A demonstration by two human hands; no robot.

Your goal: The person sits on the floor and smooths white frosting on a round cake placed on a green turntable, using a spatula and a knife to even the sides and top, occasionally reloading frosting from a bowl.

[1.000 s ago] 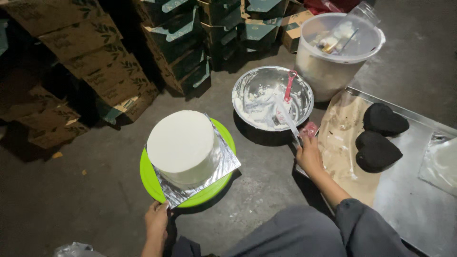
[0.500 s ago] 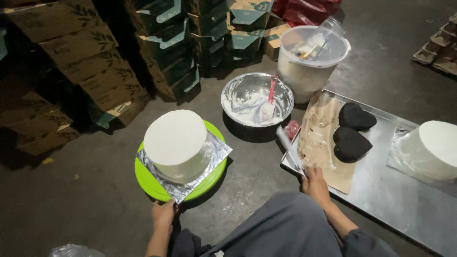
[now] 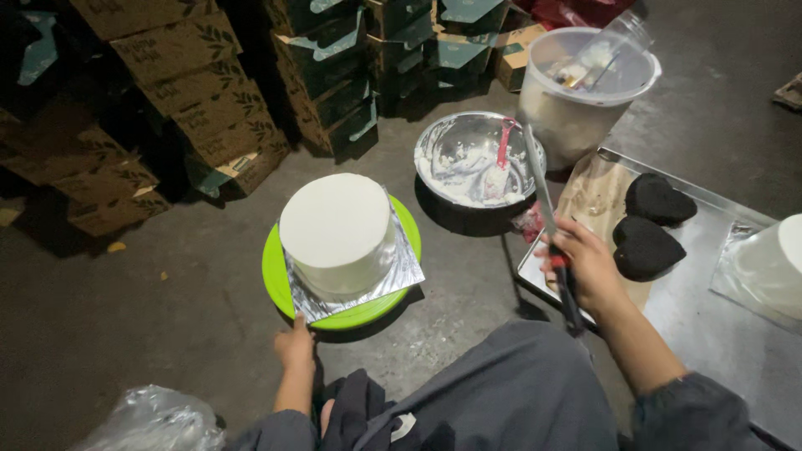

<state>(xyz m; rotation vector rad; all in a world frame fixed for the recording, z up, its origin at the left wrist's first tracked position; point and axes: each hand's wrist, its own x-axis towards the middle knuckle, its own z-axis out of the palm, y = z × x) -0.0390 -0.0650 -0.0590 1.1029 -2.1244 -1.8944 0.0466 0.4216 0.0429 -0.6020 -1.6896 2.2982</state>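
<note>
Icing a round white cake on the floor.

My left hand (image 3: pixel 296 344) steadies the green turntable (image 3: pixel 276 280) under the white cake (image 3: pixel 337 230); my right hand (image 3: pixel 585 263) grips 1 long spatula (image 3: pixel 539 179), blade raised over the cream bowl (image 3: pixel 434 146).

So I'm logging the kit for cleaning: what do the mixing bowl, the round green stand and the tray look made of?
The mixing bowl looks like polished metal, probably steel: mirror-like glints. The round green stand seems plastic: flat, uniform bright colour. The tray looks like brushed metal: dull grey sheen, thin raised rim.
</note>
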